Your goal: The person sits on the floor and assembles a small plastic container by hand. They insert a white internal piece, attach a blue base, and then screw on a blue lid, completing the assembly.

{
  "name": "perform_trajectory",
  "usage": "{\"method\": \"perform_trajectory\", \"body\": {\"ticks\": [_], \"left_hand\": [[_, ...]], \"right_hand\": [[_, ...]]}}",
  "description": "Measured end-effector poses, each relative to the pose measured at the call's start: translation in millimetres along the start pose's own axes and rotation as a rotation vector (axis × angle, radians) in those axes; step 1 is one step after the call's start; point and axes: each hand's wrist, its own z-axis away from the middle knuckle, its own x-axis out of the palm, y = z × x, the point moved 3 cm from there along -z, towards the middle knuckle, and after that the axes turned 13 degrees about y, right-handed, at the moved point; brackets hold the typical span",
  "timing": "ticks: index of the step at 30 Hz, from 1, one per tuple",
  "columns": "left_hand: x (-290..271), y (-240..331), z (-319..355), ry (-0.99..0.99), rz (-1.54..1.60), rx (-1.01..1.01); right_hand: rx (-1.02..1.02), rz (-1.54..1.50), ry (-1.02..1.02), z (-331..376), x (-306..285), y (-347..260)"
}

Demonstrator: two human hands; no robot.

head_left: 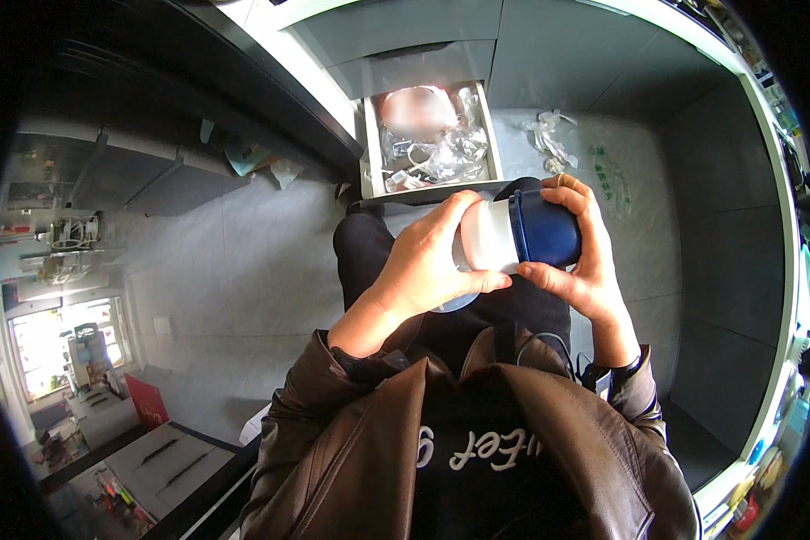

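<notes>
Above my lap, a cylindrical container lies sideways between both hands, with a white section (491,230) and a dark blue cap or cup-like end (551,229). My left hand (423,261) wraps round the white side, its thumb along the near side. Around the blue end curl the fingers of my right hand (594,256), its thumb pressing near the seam. Under the left hand shows a pale bluish, rounded rim (457,303); I cannot tell whether it belongs to the container. Beyond my knees stands a pulled-out drawer (492,144) holding clear plastic bags (454,157) and a white cable.
Grey cabinet fronts (567,63) rise behind the drawer, with a dark panel (729,225) along the right. Crumpled plastic (549,137) lies on the grey tiled floor (270,243), near a see-through bag with green print (610,180). A black furniture edge (270,99) runs close to the drawer's left.
</notes>
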Motion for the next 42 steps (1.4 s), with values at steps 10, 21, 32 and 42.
{"method": "perform_trajectory", "body": {"ticks": [10, 21, 32, 42], "left_hand": [[1.0, -17.4, 3.6, -0.180, 0.343, -0.326], [-4.3, -10.5, -0.4, -0.189, 0.215, -0.226], [-1.6, 1.7, 0.9, 0.106, -0.124, 0.139], [-1.7, 7.9, 1.9, 0.248, -0.367, 0.384]], "right_hand": [[-0.108, -0.046, -0.122, -5.3, -4.5, -8.1], [-0.108, -0.051, -0.052, -6.0, 1.3, -12.3], [-0.032, 0.003, 0.046, -9.4, 4.8, -13.8], [0.252, -0.128, 0.127, -4.6, 10.2, -11.9]]}}
